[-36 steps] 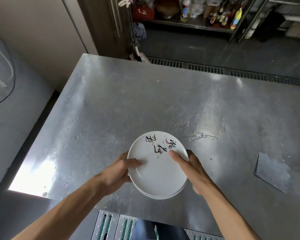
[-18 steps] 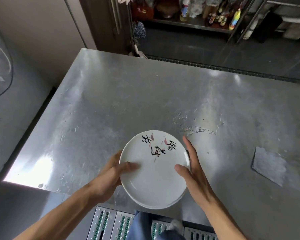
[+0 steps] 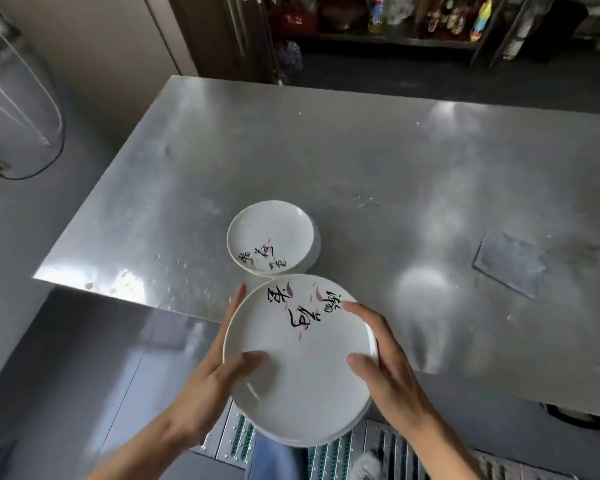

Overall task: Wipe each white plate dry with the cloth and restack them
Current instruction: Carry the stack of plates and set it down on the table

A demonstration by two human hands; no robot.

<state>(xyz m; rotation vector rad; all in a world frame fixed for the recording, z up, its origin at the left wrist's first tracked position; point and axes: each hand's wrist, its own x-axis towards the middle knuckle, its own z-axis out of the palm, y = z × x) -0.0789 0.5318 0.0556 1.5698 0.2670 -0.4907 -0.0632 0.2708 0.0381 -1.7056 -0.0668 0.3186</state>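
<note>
I hold a white plate [image 3: 302, 372] with black calligraphy and pink petals, lifted toward me over the steel table's near edge. More than one rim shows at its lower edge, so it looks like a small stack. My left hand [image 3: 208, 382] grips its left rim with the thumb on top. My right hand [image 3: 385, 368] grips the right rim. Another white plate stack [image 3: 271, 233] with the same print sits on the table just beyond. The grey cloth [image 3: 510, 263] lies flat at the right, away from both hands.
The steel table [image 3: 361, 174] has water drops near its left front corner and middle. A shelf with bottles [image 3: 430, 19] stands beyond the far edge. A grey appliance [image 3: 14, 109] is at the left. Floor grating [image 3: 326, 455] lies below.
Both hands lifted the held plates up and toward me, off the table. A remaining plate stack on the table has come into sight behind them. The camera view shifted back.
</note>
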